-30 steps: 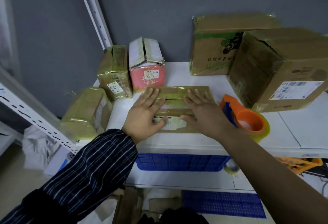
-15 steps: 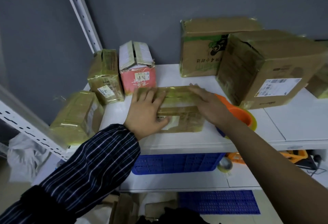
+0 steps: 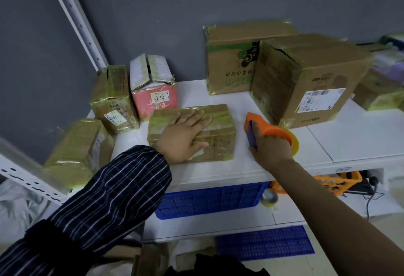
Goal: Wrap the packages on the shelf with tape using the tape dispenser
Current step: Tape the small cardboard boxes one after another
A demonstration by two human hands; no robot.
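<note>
A flat brown package (image 3: 220, 131), glossy with tape, lies on the white shelf (image 3: 341, 144) near its front edge. My left hand (image 3: 183, 135) rests flat on top of it with fingers spread. To the right of the package sits an orange tape dispenser (image 3: 269, 130) with a roll of clear yellowish tape. My right hand (image 3: 271, 149) is closed around the dispenser's handle from the front. The dispenser stands on the shelf, apart from the package.
Taped boxes (image 3: 111, 96) (image 3: 78, 151) and a pink-fronted carton (image 3: 153, 92) stand at the left; two big cartons (image 3: 231, 61) (image 3: 306, 79) fill the back right. A slanted white upright (image 3: 76, 15) rises at left. Below are a blue crate (image 3: 209, 201), a tape roll (image 3: 270, 197) and orange parts (image 3: 336, 180).
My right hand left the package top and moved right onto the tape dispenser, closing on it. My left hand stayed on the package, shifting toward its middle.
</note>
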